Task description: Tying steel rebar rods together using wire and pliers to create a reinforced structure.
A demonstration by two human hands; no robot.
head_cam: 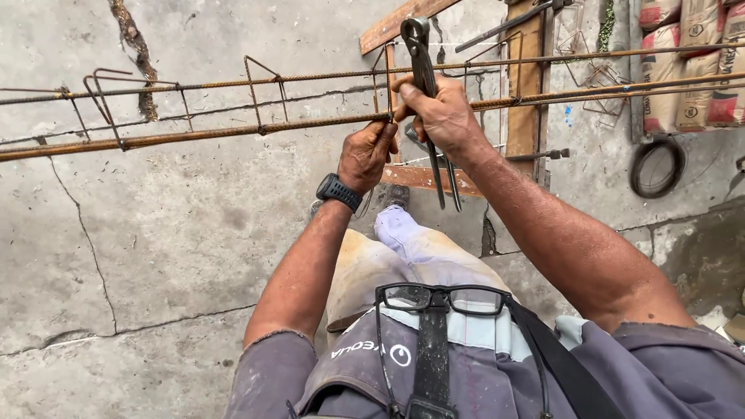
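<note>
My right hand (444,115) grips a pair of long-handled steel pincers (425,70), jaws pointing up and handles hanging below the fist. It rests on a rusty rebar (194,133) that runs across the view at waist height. My left hand (365,155), with a black watch on the wrist, pinches the same bar where a thin wire stirrup (388,85) crosses it, just below and left of the right hand. Further rebars (233,81) run parallel behind, joined by several triangular stirrups (262,85).
Cracked concrete floor (155,248) lies below. Wooden boards (403,22) and a plank frame (528,70) stand behind the bars. Stacked cement sacks (691,70) fill the top right, with a coil of black wire (656,166) on the ground. Black-framed glasses (442,298) hang on my chest.
</note>
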